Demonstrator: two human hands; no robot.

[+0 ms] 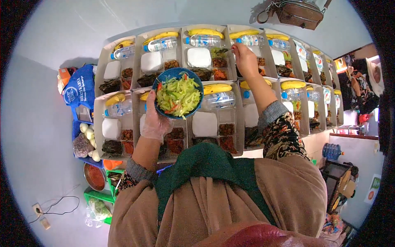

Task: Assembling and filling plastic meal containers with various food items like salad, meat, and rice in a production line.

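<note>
My left hand [155, 121], in a clear plastic glove, is closed around the side of a blue bowl [201, 88]. The bowl is full of shredded pale green vegetable [177, 96] with red bits, and hangs over the boxes. My right hand [245, 61] reaches to the back row, its fingers pinched on a thin utensil that looks like a spoon [225, 50]. Its tip is at a small heap of green vegetable [216, 53] in an open meal box [225, 33]. That box also holds a banana [205, 32], a water bottle [203, 40] and a white packet [198, 57].
Two rows of similar open boxes [243, 109] fill the table. At the left are a blue bag [80, 88], a blue crate [77, 142] with white round items, and a pan of red sauce [95, 177]. A brown bag [299, 14] lies behind the boxes.
</note>
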